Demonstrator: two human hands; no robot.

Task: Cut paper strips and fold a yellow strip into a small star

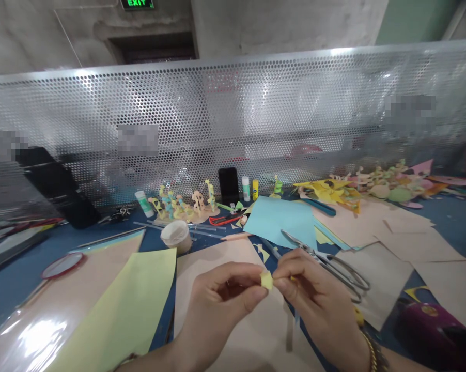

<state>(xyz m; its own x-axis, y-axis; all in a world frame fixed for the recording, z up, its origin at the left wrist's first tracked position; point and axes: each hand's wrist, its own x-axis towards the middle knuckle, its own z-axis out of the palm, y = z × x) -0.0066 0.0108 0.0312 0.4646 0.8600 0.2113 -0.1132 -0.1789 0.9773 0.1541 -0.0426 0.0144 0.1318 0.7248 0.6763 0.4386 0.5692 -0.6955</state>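
A small folded or rolled piece of yellow paper (266,280) is pinched between the thumb and fingers of my left hand (221,307). My right hand (318,302) closes its thumb and index finger on the right edge of the same piece. Bits of another yellow object show behind the right fingers and beside that wrist; I cannot make out what it is. Below both hands lies a beige sheet (233,263). Metal scissors (334,263) rest just beyond my right hand, partly hidden by it. Small yellow paper scraps (261,251) lie in front of the fingers.
A white cup (176,236), glue sticks (246,188), a black phone (228,185) and a red cutter (225,219) stand or lie ahead. Small paper figures (186,204) line the perforated metal divider (171,103). A yellow sheet (128,305) is left, a blue sheet (281,219) ahead, a purple object (430,325) right.
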